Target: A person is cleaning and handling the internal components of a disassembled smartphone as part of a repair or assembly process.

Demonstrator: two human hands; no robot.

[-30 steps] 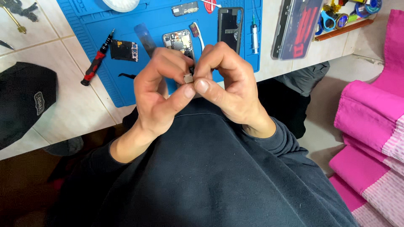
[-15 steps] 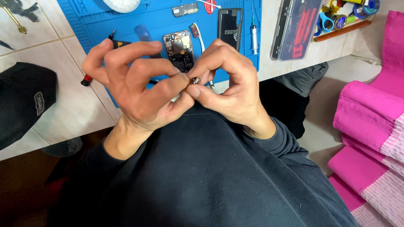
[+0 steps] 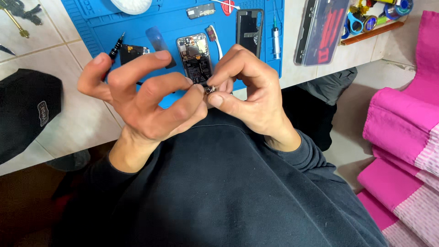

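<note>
Left hand (image 3: 151, 100) and right hand (image 3: 249, 93) together pinch one small metal part (image 3: 210, 89) at their fingertips, above one blue mat (image 3: 169, 20) bearing one opened phone (image 3: 194, 57) and one screwdriver (image 3: 115, 48).

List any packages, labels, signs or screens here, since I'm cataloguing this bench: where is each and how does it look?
Patch label: on the black cap at left; small grey oval.
Clear case: top right of the bench, beside the blue mat; flat, rectangular, red tools inside.
Opened phone: on the mat above the hands; rectangular, insides showing, no lit screen.
</note>
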